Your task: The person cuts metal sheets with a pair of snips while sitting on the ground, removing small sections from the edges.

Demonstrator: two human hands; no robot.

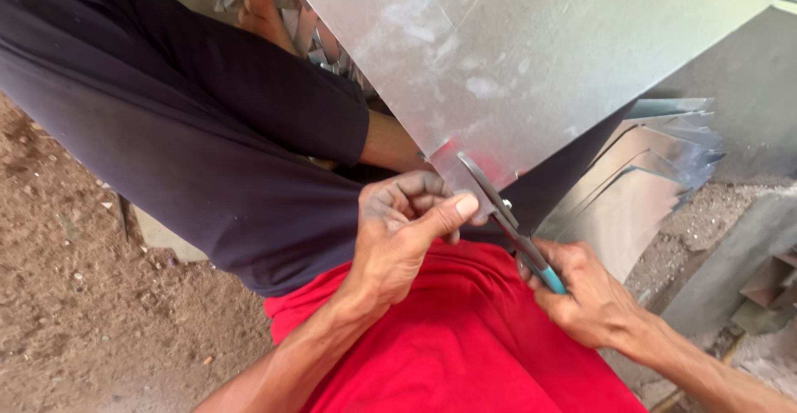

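head view: we are pinching the lower corner of the metal sheet with our left hand, the thumb laid flat along the edge and the curled fingers tucked behind it, clamped on the corner. our right hand is wrapping its fingers together around the teal handles of the tin snips, and the dark blades are biting into that same corner, where a red mark is showing on the metal.

judging by where the blades are sitting, we are only just starting this cut: they are reaching a short way in from the bottom edge, and nearly all of the sheet above is standing uncut. whether the blades are fully closed we cannot tell.

the sheet is thin, flat and dull silver, smudged with whitish patches and faint scratch lines, and it is leaning up over our lap. beyond the right hand, a stack of cut pieces is fanning out, shiny and folded at an angle. small offcuts are lying by a bare foot. under our hands, red cloth and dark trousers are looking soft and matte, and the ground is loose brown dirt.
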